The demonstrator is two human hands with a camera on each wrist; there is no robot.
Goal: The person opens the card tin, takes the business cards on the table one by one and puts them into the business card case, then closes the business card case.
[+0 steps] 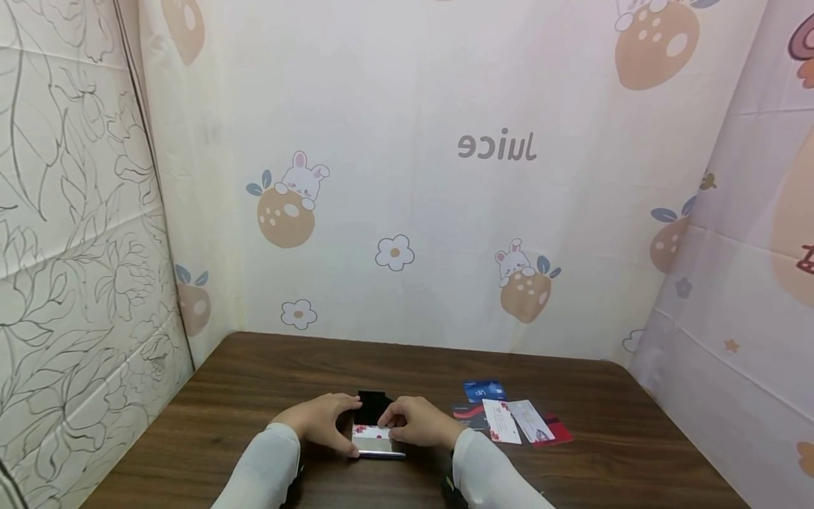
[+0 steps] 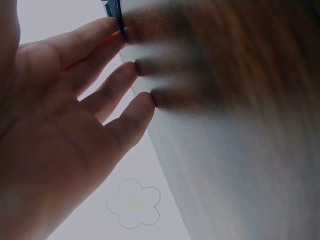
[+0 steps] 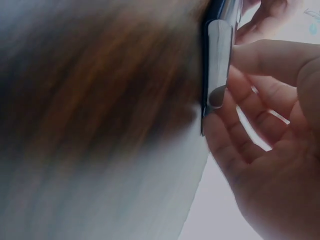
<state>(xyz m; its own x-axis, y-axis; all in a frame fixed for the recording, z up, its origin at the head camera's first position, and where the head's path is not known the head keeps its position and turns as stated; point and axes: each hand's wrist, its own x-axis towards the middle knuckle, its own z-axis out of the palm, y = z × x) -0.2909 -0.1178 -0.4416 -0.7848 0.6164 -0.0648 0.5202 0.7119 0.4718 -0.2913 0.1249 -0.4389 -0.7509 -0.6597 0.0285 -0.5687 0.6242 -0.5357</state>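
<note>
A slim card case [image 1: 376, 445] with a silver body lies on the table, its black lid [image 1: 372, 408] folded back. Over the body is a white card [image 1: 364, 430] with red flowers. My left hand [image 1: 320, 420] spans the case's left side, thumb at the near corner and fingertips by the lid. In the left wrist view, its other fingertips [image 2: 146, 99] touch the tabletop. My right hand [image 1: 422, 422] pinches the card's right part between thumb and bent fingers. The right wrist view has the case's rounded silver end [image 3: 218, 55] beside these fingers.
Right of my right hand lie several loose cards: a blue card [image 1: 485, 390], a dark grey one [image 1: 468, 416], white ones [image 1: 501, 422] and a red one [image 1: 561, 430], partly overlapping. The brown wooden table [image 1: 273, 364] ends at a printed curtain [image 1: 407, 184].
</note>
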